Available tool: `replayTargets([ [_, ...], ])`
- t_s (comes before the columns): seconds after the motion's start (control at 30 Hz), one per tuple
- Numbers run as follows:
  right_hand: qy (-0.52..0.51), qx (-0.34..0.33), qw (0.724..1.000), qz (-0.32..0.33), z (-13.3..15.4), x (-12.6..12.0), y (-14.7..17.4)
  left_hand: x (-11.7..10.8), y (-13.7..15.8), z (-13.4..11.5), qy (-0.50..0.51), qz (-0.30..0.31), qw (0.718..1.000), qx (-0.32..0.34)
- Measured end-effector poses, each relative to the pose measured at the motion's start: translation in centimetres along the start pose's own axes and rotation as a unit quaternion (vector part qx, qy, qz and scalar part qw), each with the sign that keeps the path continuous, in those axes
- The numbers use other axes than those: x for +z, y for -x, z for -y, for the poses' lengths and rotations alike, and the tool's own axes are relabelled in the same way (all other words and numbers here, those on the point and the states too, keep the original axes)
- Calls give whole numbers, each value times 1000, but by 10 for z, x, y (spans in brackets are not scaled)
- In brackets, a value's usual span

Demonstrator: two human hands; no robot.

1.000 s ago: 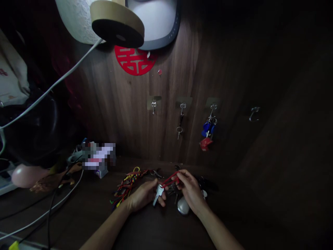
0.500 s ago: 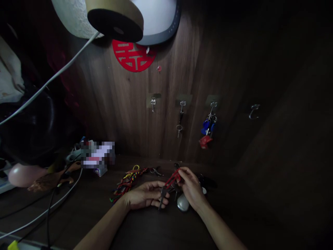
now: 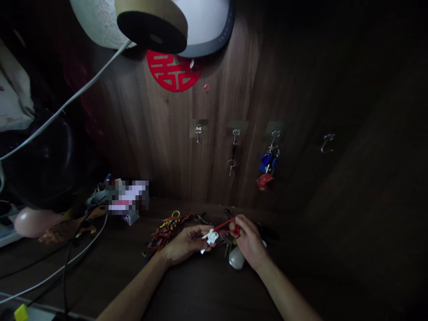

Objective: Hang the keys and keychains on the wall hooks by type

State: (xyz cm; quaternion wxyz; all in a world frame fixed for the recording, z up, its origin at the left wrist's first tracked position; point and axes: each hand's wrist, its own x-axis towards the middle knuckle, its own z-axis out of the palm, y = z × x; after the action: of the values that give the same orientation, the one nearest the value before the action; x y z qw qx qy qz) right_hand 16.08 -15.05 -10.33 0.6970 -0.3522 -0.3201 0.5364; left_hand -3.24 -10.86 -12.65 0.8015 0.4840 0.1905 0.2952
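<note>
A small bunch of shiny keys [image 3: 211, 236] rests in the fingers of my left hand [image 3: 185, 244], which are closed around its lower part. From the keys a red cord [image 3: 224, 224] runs in a loop to my right hand [image 3: 248, 236], whose fingers pinch its far end. Under and beside my right hand lie a silver rounded object [image 3: 236, 259] and some darker keys [image 3: 227, 247], partly covered. A tangle of colourful beaded cords [image 3: 167, 234] lies just behind my left wrist.
On the wooden back wall, one metal hook [image 3: 274, 133] carries keys with blue and red tags [image 3: 265, 171], another holds a single key ring [image 3: 231, 164]. A bare hook [image 3: 327, 142] is at right. Cables [image 3: 83, 254], a wooden brush-like object and a pixelated box crowd the left.
The keys have turned and now catch the light brightly. My right hand has moved slightly right, and the red cord is stretched into a wider loop.
</note>
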Motion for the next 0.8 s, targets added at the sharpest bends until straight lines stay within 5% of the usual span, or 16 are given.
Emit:
replayTargets([
  [0.43,-22,6,998,62,21,22,5,3,0,0,-11,-46,998,35],
  [0.63,117,-92,987,64,38,32,-7,3,-1,0,-17,-67,997,24],
  [0.8,268,-231,934,45,62,42,-27,-2,-3,3,-16,-51,998,23],
])
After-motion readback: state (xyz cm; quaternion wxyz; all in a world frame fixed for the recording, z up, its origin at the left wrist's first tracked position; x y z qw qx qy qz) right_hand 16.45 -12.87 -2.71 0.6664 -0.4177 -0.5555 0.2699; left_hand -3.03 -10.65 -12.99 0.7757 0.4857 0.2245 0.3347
